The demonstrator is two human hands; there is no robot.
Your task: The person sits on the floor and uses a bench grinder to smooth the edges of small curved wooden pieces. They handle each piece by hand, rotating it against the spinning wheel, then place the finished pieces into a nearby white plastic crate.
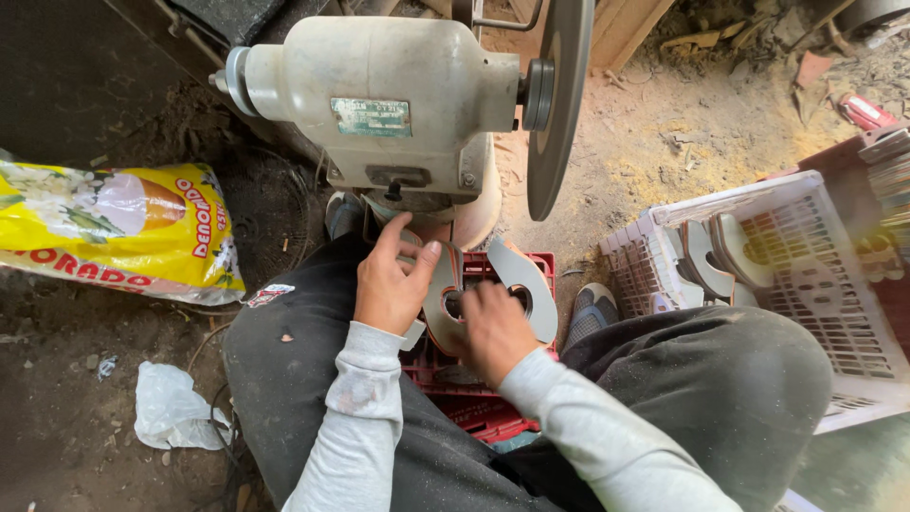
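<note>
Between the knees, over a red plastic crate (493,412), both hands work on flat grey cut-out pieces (521,280). Left hand (391,280) is half open, fingers touching one piece's edge just below the bench grinder (389,95) w/ its grinding disc (557,95); right hand (493,332) is closed, gripping another piece. White basket (834,313) at right holds similar pieces; yellow bag (114,232) lies at left on the dirt floor.

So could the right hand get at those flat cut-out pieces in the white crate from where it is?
Probably yes: the right hand is on pieces in the red crate, and the white crate sits open-topped beside the right knee.
</note>
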